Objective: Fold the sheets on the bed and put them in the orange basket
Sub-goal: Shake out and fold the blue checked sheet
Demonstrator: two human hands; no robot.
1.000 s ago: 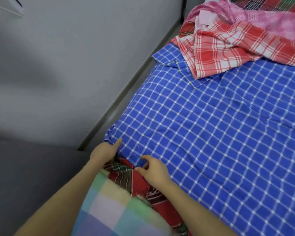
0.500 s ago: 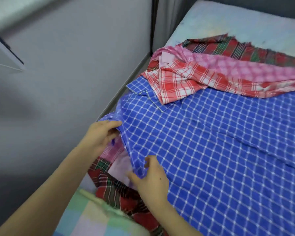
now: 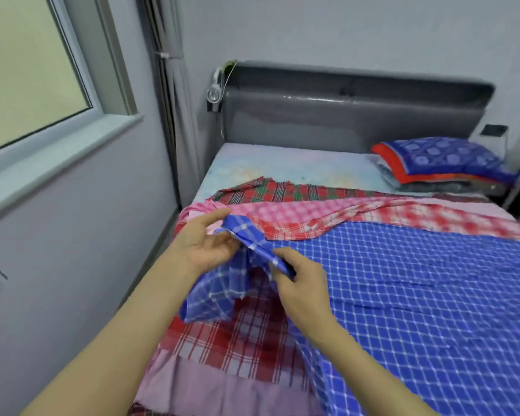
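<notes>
Clearly the blue checked sheet [image 3: 418,295], spread over the bed [image 3: 282,163] w/ its near-left corner lifted, is thin, light, floppy cloth: left hand [image 3: 201,244] & right hand [image 3: 300,283] fingers pinch that hem, best hold being corners.

Both hands are taken up at the bed's left edge: the left hand [image 3: 204,247] and right hand [image 3: 300,283] pinch a raised corner of the blue checked sheet [image 3: 418,295]. The wall [image 3: 72,250] and window sill [image 3: 57,151] close off the left side just beside them. Ahead, the bunched red and pink sheets [image 3: 312,214] lie across the bed. Beyond those, bare mattress [image 3: 282,163] lies open up to the headboard [image 3: 342,115], with stacked pillows [image 3: 442,163] filling its far right corner.
</notes>
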